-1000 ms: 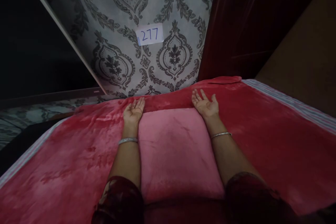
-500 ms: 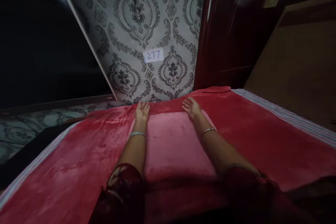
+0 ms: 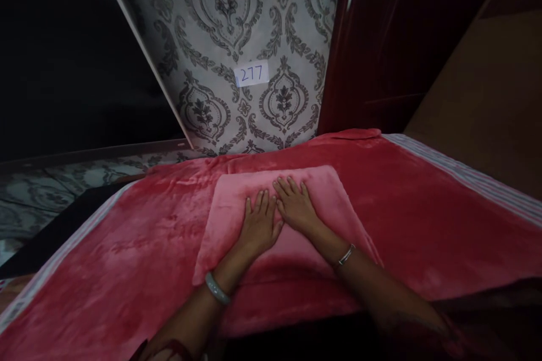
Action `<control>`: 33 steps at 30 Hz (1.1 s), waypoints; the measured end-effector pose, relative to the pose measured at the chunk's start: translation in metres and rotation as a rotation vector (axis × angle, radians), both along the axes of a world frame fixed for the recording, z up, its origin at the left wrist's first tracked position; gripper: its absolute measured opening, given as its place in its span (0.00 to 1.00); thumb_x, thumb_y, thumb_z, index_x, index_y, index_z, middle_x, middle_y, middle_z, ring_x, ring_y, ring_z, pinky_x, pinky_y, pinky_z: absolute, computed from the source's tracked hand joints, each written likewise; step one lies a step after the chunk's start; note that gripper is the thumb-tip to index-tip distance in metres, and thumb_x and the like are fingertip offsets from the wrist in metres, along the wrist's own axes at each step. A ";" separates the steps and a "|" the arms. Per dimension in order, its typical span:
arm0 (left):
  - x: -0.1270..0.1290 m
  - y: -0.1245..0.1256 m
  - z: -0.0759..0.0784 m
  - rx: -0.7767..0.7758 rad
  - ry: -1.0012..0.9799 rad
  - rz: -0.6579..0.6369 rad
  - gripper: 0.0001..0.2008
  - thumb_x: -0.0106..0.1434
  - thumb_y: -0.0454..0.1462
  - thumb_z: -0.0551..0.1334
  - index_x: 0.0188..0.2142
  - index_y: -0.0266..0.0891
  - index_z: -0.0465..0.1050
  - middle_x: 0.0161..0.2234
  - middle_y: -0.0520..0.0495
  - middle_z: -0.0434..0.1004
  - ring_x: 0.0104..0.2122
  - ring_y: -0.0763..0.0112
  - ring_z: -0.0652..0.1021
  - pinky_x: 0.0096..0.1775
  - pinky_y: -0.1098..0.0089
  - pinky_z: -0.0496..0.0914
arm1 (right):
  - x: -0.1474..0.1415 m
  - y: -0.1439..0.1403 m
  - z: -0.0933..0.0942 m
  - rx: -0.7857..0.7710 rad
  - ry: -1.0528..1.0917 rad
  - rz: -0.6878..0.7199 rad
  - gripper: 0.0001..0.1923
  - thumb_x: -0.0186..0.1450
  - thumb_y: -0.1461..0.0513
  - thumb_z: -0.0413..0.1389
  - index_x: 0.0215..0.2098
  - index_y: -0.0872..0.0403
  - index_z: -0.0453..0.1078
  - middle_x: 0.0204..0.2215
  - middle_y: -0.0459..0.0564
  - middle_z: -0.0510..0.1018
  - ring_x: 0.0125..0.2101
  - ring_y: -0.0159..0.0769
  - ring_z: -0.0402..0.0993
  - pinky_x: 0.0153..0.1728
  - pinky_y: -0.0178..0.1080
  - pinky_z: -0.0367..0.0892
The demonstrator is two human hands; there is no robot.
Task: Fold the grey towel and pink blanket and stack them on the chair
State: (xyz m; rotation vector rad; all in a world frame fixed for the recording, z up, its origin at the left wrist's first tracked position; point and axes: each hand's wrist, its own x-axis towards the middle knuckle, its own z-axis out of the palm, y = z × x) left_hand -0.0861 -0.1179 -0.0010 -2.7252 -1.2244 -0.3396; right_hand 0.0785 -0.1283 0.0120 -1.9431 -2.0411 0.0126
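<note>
Head view shows us both of our hands lying flat, palms down, on a pink pillow (image 3: 315, 192) at the middle of the bed. Our left hand (image 3: 259, 227) rests with fingers stretched out and close together, gripping nothing. Our right hand (image 3: 296, 207) lies just beside it in the same way, fingers spread and open, its thumb side touching or nearly touching the left hand. Neither hand closes on the fabric; both simply press on the pillow's top.

We wear a pale bangle (image 3: 217, 288) on the left wrist and a thin silver bangle (image 3: 346, 254) on the right wrist.

The pillow sits on a red plush blanket (image 3: 423, 208) that covers the bed, with its far edge near the wall and its near edge toward us. A striped border (image 3: 466, 172) runs along the blanket's right side.

Behind the bed rises grey damask wallpaper (image 3: 220, 22), and a small white label reading 277 (image 3: 251, 74) is stuck on it. A dark red wooden panel (image 3: 381, 39) stands to the right of the wallpaper.
</note>
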 end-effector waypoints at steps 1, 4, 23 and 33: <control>0.001 0.001 -0.001 -0.007 -0.012 0.002 0.31 0.71 0.44 0.51 0.69 0.31 0.57 0.71 0.30 0.53 0.71 0.48 0.54 0.67 0.38 0.48 | 0.000 0.001 -0.001 0.000 -0.003 0.003 0.31 0.72 0.60 0.42 0.73 0.52 0.53 0.72 0.52 0.50 0.72 0.51 0.39 0.68 0.63 0.40; 0.004 0.002 0.000 -0.036 -0.063 -0.007 0.31 0.71 0.44 0.52 0.69 0.31 0.58 0.70 0.30 0.55 0.71 0.47 0.54 0.67 0.38 0.47 | -0.001 0.005 -0.002 0.007 0.008 0.019 0.31 0.72 0.59 0.41 0.73 0.51 0.54 0.72 0.52 0.51 0.72 0.53 0.40 0.67 0.64 0.41; -0.011 -0.107 0.027 -0.234 -0.079 -0.292 0.41 0.64 0.45 0.64 0.72 0.47 0.49 0.73 0.39 0.47 0.72 0.48 0.48 0.68 0.35 0.44 | 0.035 -0.026 0.039 -0.103 0.060 0.344 0.29 0.75 0.50 0.44 0.72 0.42 0.54 0.73 0.51 0.49 0.72 0.54 0.39 0.67 0.67 0.42; -0.014 -0.123 -0.001 -0.098 -0.076 -0.255 0.52 0.60 0.41 0.68 0.74 0.46 0.38 0.74 0.43 0.39 0.73 0.45 0.43 0.67 0.32 0.45 | 0.050 0.058 0.025 -0.118 -0.072 0.350 0.31 0.75 0.47 0.43 0.73 0.45 0.51 0.73 0.52 0.50 0.71 0.50 0.44 0.68 0.63 0.40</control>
